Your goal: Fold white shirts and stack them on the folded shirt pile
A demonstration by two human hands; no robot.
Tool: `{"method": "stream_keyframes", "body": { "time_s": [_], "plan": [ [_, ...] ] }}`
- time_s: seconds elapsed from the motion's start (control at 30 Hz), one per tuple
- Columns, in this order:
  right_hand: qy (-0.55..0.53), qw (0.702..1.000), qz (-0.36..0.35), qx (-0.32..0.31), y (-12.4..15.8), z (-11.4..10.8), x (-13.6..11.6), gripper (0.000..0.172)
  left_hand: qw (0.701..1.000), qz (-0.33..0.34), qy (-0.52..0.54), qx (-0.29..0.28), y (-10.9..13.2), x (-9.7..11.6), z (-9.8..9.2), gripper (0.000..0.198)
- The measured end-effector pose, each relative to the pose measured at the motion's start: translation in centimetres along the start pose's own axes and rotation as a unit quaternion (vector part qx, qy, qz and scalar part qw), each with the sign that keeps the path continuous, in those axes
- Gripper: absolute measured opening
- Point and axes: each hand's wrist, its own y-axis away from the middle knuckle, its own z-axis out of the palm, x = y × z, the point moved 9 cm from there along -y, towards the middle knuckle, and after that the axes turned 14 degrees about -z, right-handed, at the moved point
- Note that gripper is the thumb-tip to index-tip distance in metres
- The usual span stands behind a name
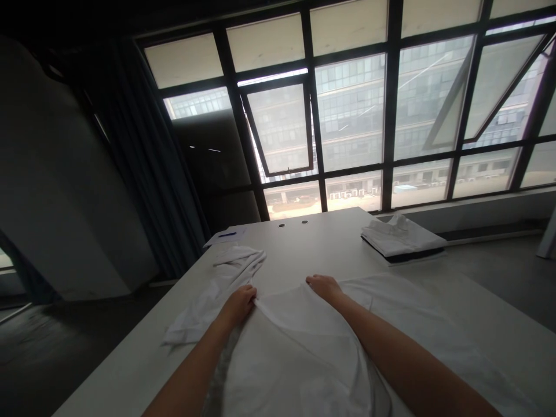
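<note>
Head view: at six o'clock, over the worktop (295, 249), a white cloth (299, 347) is pinched by its far edge in each grip, left hand (240, 303) and right hand (324, 287). From it, crumpled fabric (217, 292) lies at ten o'clock, a folded stack (403, 236) near two.

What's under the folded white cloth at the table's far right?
Beneath the folded white cloth, a dark layer shows along the near edge. Most of what lies under there is covered and can't be seen.

No text, label, brand, number or sign can be read.
</note>
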Motion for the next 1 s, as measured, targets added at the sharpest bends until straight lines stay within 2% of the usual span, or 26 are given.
{"method": "stream_keyframes", "body": {
  "time_s": [0.13,0.43,0.57,0.63,0.7,0.77,0.87,0.93,1.0],
  "plan": [
    [-0.007,1.000,0.005,-0.001,-0.7,-0.1,0.2,0.028,1.000,-0.012,0.018,0.006,0.2,-0.8,-0.1,0.017],
    [-0.062,0.997,0.040,0.030,0.0,-0.8,0.8,0.029,0.996,-0.059,0.060,-0.009,-0.4,-2.3,0.2,0.011],
    [-0.110,0.992,0.034,0.041,0.7,-1.7,0.7,0.029,0.996,-0.055,0.067,-0.023,-0.1,-2.2,-0.1,0.022],
    [-0.126,0.991,0.026,0.048,1.9,-2.2,0.4,0.030,0.996,-0.055,0.062,-0.011,0.4,-2.3,-0.6,0.031],
    [-0.130,0.990,0.021,0.055,3.8,-2.4,-0.1,0.021,0.997,-0.054,0.055,0.011,1.1,-2.2,-1.1,0.042],
    [-0.126,0.990,0.019,0.058,6.2,-2.5,-0.6,0.010,0.997,-0.048,0.048,0.028,1.9,-1.5,-1.3,0.048],
    [-0.121,0.991,0.025,0.053,10.1,-2.3,-0.9,0.016,0.998,-0.020,0.043,0.036,3.8,1.1,-0.9,0.044],
    [-0.126,0.990,0.038,0.051,12.5,-2.3,-0.8,0.014,0.998,0.010,0.043,0.033,5.8,3.6,0.1,0.042],
    [-0.134,0.988,0.047,0.056,14.9,-2.4,-0.7,0.009,0.998,0.031,0.041,0.020,8.4,5.8,1.5,0.054]
  ]
}}
